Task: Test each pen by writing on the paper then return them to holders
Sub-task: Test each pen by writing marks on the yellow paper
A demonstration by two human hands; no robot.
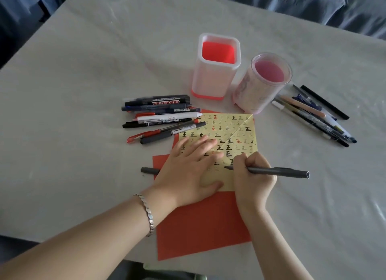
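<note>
The grey-covered desk (83, 91) carries everything. On its near side lies a red sheet (200, 227), and on the far part of that sheet is the yellow paper (236, 131), already filled with rows of small test marks in black and red.

Beyond the paper stand two holders: a square white one (208, 81) on the left and a round clear one (254, 93) just beside it on the right. Both look empty, and I can see straight down to their red and pink bottoms.

A pile of pens (160, 110) lies left of the paper, and a second bunch of pens (313, 114) lies to the right, past the round holder.

The left hand (188, 171) rests flat on the paper, its fingers (200, 141) spread and straight, pinning the paper down. The right hand (252, 181) is curled around a grey pen (277, 172), with its fingers (240, 162) pinching the pen near the tip.

The pen lies almost level, running left to right. Its tip is on the lower part of the paper and its blunt end points right. Its cap (150, 170) lies at the red sheet's left edge, on the far side of the left hand from the pen. I judge that the left hand is better placed to fetch the cap. The round holder is the closer of the two for the right hand.
</note>
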